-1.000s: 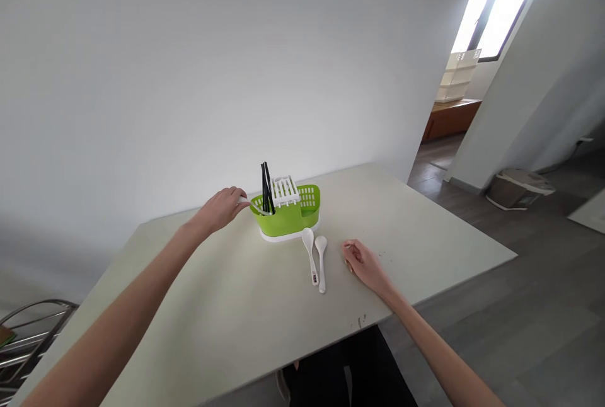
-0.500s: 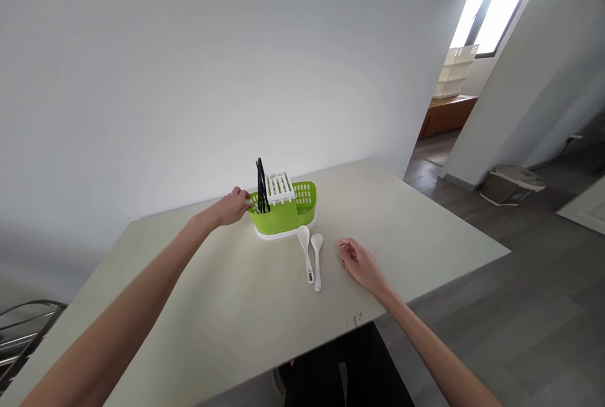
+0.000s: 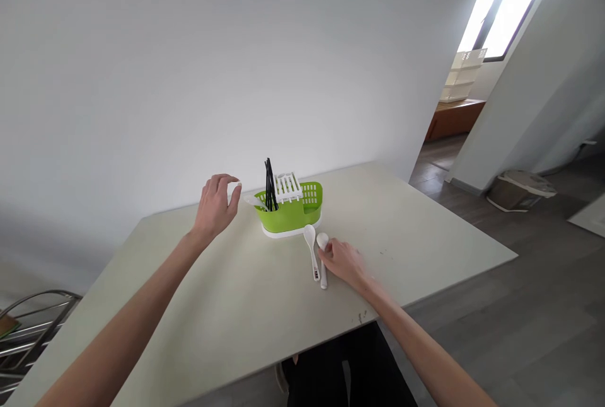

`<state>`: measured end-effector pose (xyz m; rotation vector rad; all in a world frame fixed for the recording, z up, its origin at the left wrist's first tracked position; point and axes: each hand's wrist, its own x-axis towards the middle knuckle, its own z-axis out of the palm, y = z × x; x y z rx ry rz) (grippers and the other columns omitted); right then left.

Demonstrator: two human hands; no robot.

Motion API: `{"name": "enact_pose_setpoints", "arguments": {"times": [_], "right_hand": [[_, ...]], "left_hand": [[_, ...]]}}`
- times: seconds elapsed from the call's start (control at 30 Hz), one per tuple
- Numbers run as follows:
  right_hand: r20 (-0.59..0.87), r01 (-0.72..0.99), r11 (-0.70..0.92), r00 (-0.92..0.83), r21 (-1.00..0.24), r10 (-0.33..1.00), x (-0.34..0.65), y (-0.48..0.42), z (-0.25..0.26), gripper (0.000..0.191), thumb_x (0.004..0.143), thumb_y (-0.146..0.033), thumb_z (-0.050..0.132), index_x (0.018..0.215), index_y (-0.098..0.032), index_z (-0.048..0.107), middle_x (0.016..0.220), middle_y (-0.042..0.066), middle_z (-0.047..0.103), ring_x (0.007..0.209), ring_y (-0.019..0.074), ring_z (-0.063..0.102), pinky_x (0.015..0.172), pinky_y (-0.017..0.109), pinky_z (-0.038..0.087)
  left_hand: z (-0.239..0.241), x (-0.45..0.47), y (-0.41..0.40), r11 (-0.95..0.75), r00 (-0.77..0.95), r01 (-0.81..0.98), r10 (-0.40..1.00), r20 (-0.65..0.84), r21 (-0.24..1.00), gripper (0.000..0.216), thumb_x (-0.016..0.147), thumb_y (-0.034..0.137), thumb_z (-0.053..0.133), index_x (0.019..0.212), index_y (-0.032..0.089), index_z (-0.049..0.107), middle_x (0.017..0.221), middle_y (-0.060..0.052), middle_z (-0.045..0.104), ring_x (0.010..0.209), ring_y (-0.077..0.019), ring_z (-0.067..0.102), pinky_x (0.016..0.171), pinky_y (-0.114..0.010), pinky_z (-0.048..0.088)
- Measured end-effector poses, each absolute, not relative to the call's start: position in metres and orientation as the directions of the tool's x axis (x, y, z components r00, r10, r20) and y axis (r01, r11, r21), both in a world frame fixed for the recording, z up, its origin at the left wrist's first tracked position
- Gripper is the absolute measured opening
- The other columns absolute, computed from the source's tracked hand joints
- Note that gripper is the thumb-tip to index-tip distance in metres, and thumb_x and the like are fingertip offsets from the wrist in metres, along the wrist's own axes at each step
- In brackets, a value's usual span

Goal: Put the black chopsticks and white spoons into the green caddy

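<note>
A green cutlery basket (image 3: pixel 288 221) with a white base and white slotted cover stands on the table. In its left compartment several black chopsticks (image 3: pixel 270 183) stand upright, and a white utensil (image 3: pixel 256 201), perhaps a spoon, leans out over the left rim. My left hand (image 3: pixel 216 204) is raised just left of the basket, holding nothing, thumb apart from the fingers. In front of the basket lies a white spoon (image 3: pixel 310 234) with a marked handle. Beside it, my right hand (image 3: pixel 345 260) pinches a plainer white spoon (image 3: pixel 322 240) by the handle near its bowl.
The pale table (image 3: pixel 246 319) meets a white wall (image 3: pixel 189 79) at the back. Its front edge runs close to my legs. A metal-framed chair or rack (image 3: pixel 38 331) stands at the lower left, and a lidded bin (image 3: pixel 517 191) sits on the floor at the right.
My left hand has let go of the white utensil in the basket and moved left, its fingers spreading. My right hand has moved left onto the plainer white spoon.
</note>
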<state>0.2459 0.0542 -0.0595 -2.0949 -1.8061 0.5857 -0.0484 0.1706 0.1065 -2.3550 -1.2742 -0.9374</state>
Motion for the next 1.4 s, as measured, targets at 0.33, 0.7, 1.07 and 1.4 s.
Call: {"name": "enact_pose_setpoints", "arguments": {"times": [0.33, 0.7, 1.07, 1.4], "right_hand": [[-0.094, 0.911, -0.074, 0.039, -0.405, 0.995, 0.253, 0.031, -0.016, 0.03, 0.11, -0.031, 0.041, 0.094, -0.02, 0.064, 0.093, 0.009, 0.076, 0.084, 0.0218, 0.071, 0.064, 0.029, 0.03], [0.161, 0.618, 0.447, -0.463, -0.646, 0.872, 0.245, 0.005, 0.034, 0.031, 0.109, -0.047, 0.045, 0.096, -0.025, 0.061, 0.079, -0.001, 0.067, 0.07, 0.0174, 0.059, 0.064, 0.028, 0.036], [0.189, 0.477, 0.136, 0.065, -0.869, 0.98, 0.305, 0.038, -0.063, 0.045, 0.101, -0.053, 0.045, 0.132, -0.021, 0.051, 0.101, 0.005, 0.068, 0.073, 0.0182, 0.065, 0.076, 0.035, 0.053], [0.242, 0.533, 0.148, 0.112, -0.833, 0.964, 0.298, 0.04, -0.107, 0.039, 0.101, -0.046, 0.043, 0.127, -0.021, 0.057, 0.095, 0.005, 0.071, 0.08, 0.021, 0.065, 0.081, 0.035, 0.051]], "left_hand": [[0.093, -0.04, 0.114, -0.75, 0.592, 0.644, 0.614, 0.523, 0.152, 0.025, 0.109, 0.04, 0.044, 0.113, 0.023, 0.062, 0.108, -0.009, 0.068, 0.098, -0.0223, 0.065, 0.09, -0.04, 0.055], [0.092, 0.004, 0.059, -0.834, 0.868, 0.48, 0.496, -0.011, 0.271, 0.041, 0.111, 0.05, 0.033, 0.129, 0.03, 0.064, 0.116, -0.008, 0.072, 0.104, -0.0246, 0.071, 0.094, -0.041, 0.055], [0.151, -0.092, 0.122, -0.417, 0.377, 0.899, 0.891, 0.252, 0.13, 0.051, 0.104, 0.066, 0.032, 0.121, 0.026, 0.058, 0.089, -0.005, 0.07, 0.072, -0.0243, 0.065, 0.064, -0.035, 0.05], [0.103, -0.052, 0.177, -0.502, 0.51, 0.86, 0.839, 0.19, -0.091, 0.044, 0.104, 0.054, 0.034, 0.118, 0.019, 0.058, 0.113, -0.016, 0.07, 0.107, -0.0357, 0.067, 0.092, -0.049, 0.052]]}}
